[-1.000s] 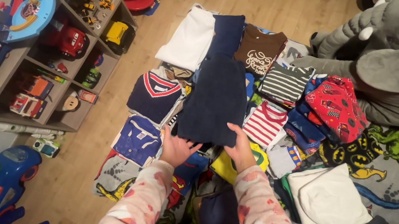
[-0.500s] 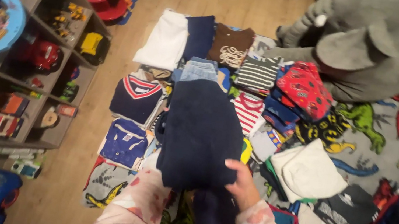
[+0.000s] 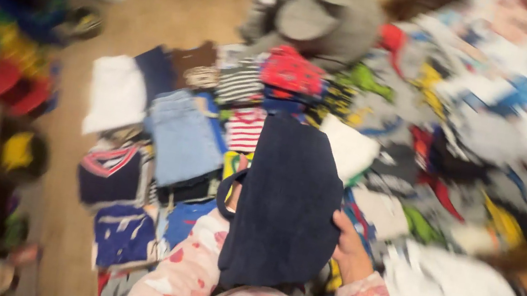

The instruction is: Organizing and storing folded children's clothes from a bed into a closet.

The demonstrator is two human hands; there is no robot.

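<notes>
Blurred view: both hands lift a folded navy garment (image 3: 286, 203) above piles of folded clothes (image 3: 186, 134). The right hand (image 3: 351, 246) grips its edge; the left hand's grip is hidden behind it.

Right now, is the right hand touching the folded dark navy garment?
Touching. The head view shows the right hand with its fingers on the right edge of the folded dark navy garment, no gap between them, despite the blur.

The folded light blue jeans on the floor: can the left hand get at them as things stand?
Probably not at once. The left hand is mostly hidden behind the dark navy garment that both hands hold up. The light blue jeans lie uncovered just to its left, so once freed it could.
</notes>
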